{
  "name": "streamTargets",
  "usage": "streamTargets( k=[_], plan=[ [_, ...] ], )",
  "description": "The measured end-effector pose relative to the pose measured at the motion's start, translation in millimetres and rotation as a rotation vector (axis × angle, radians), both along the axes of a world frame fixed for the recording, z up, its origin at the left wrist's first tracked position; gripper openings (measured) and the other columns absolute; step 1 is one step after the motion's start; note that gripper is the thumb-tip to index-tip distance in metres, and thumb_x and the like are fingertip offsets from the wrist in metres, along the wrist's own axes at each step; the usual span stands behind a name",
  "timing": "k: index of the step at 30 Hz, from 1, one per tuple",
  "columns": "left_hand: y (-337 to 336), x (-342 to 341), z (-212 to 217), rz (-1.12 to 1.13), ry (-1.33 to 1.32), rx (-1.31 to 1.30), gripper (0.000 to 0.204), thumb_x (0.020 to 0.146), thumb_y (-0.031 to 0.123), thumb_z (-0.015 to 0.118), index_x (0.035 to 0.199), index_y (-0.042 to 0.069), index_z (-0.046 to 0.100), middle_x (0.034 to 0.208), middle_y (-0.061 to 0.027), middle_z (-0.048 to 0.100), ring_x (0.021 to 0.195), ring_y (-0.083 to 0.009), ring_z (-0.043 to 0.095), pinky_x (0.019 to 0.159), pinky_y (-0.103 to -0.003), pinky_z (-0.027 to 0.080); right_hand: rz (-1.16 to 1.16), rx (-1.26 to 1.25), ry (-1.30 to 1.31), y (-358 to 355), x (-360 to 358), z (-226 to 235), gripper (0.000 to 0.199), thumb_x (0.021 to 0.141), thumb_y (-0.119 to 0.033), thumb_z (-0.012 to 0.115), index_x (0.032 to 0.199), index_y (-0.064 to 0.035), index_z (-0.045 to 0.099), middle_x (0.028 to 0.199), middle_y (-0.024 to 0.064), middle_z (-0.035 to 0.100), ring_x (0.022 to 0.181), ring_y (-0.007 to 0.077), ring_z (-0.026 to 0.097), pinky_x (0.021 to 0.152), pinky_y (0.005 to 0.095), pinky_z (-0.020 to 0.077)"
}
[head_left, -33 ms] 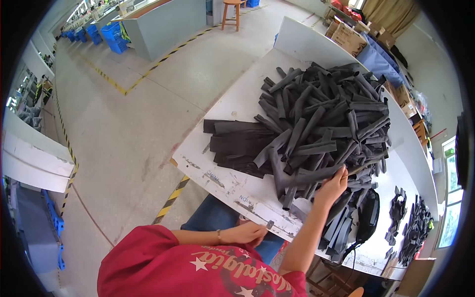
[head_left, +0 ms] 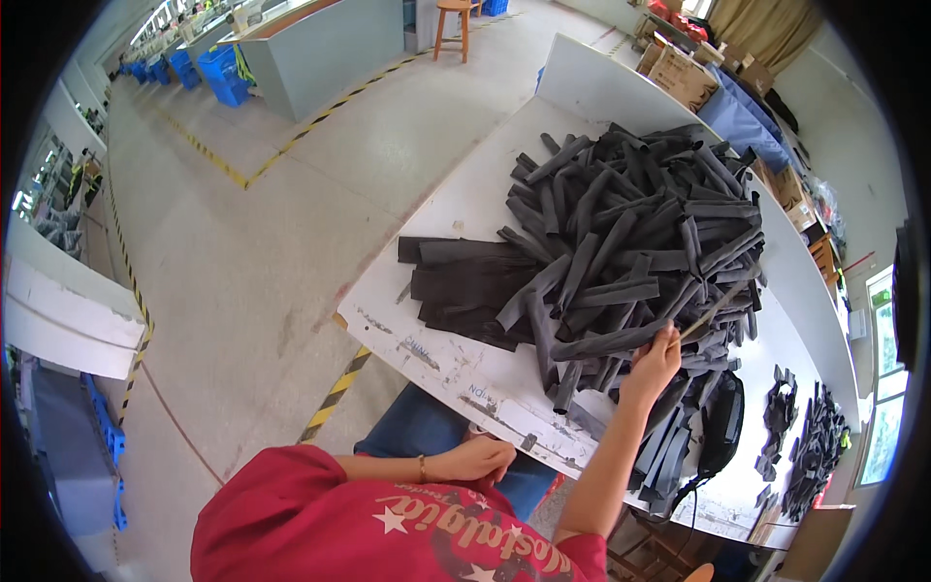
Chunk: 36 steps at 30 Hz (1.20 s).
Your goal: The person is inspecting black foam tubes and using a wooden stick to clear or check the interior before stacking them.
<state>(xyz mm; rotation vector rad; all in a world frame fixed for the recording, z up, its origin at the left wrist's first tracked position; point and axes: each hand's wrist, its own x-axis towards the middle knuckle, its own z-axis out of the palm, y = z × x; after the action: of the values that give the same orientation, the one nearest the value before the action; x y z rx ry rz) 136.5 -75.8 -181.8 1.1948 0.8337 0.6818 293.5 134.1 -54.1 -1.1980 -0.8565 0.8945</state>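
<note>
My right hand (head_left: 656,367) is closed at the near edge of a big heap of dark grey fabric tubes (head_left: 621,223) on the white table (head_left: 465,383). From its grip a thin tan stick (head_left: 713,310) sticks out toward the upper right. One dark fabric tube (head_left: 603,342) stretches leftward from the fingers; whether they grip it or only touch it cannot be told. My left hand (head_left: 477,458) rests low by the table's front edge, above my lap, fingers curled in and the palm hidden. Flat dark fabric strips (head_left: 470,286) lie stacked left of the heap.
Right of my arm, a black bag-like item (head_left: 721,422) lies beside grey strips (head_left: 664,461). Farther right are smaller piles of dark pieces (head_left: 815,451). A raised white panel (head_left: 621,82) borders the table's far side. Cardboard boxes (head_left: 682,78) stand behind it.
The stick now points farther up and right over the heap. The fabric tube at my right hand has shifted slightly. My left hand has drawn a little leftward.
</note>
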Motion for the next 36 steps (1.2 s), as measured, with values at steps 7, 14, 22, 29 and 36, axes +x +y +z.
streamTargets(
  k=[7,14,22,29,36],
  plan=[
    [120.9,-10.7,108.1,0.750,-0.064,0.338,0.018,0.092,0.020,0.059,0.098,0.003,0.058,0.082,0.0014,0.056,0.075,-0.0039,0.049,0.063,-0.020,0.040,0.309,-0.171,-0.173,-50.9,-34.0,-17.5,0.033,0.095,-0.030,0.057,0.070,-0.0110,0.050,0.055,-0.0096,0.036,0.045,0.0004,0.028,0.041,0.0197,0.0203],
    [137.7,1.0,78.3,0.713,-0.384,0.103,0.017,0.097,0.019,0.052,0.095,0.002,0.056,0.080,0.0048,0.050,0.075,-0.0025,0.045,0.065,-0.018,0.037,0.415,-0.147,-0.062,-63.4,-41.7,-36.7,0.033,0.097,-0.029,0.053,0.072,-0.0090,0.049,0.061,-0.0078,0.040,0.052,0.0013,0.034,0.046,0.0193,0.0253],
    [144.3,-38.5,60.3,0.975,0.296,0.727,0.008,0.086,0.011,0.063,0.088,0.004,0.058,0.075,-0.0087,0.054,0.059,-0.0183,0.055,0.054,-0.029,0.044,-0.230,0.008,-0.578,24.1,67.9,-9.2,0.031,0.096,-0.031,0.055,0.085,-0.0029,0.054,0.067,-0.0024,0.046,0.059,0.0069,0.041,0.052,0.0236,0.0341],
    [202.7,-124.0,22.7,0.741,0.854,0.940,0.011,0.073,0.006,0.068,0.082,0.006,0.063,0.084,-0.0062,0.057,0.085,-0.0281,0.054,0.074,-0.037,0.047,0.090,-0.003,-0.653,-25.9,66.5,-38.9,0.020,0.097,-0.020,0.053,0.102,-0.0009,0.058,0.066,-0.0006,0.046,0.061,0.0085,0.043,0.055,0.0249,0.0360],
    [204.0,-147.1,47.1,0.580,0.646,0.727,0.012,0.068,0.007,0.074,0.075,0.008,0.065,0.079,-0.0027,0.059,0.081,-0.0222,0.052,0.076,-0.032,0.043,0.501,-0.038,-1.033,-64.4,49.0,-17.6,0.017,0.090,-0.010,0.059,0.105,-0.0069,0.065,0.066,0.0112,0.057,0.055,0.0179,0.053,0.054,0.0290,0.0419]
  ],
)
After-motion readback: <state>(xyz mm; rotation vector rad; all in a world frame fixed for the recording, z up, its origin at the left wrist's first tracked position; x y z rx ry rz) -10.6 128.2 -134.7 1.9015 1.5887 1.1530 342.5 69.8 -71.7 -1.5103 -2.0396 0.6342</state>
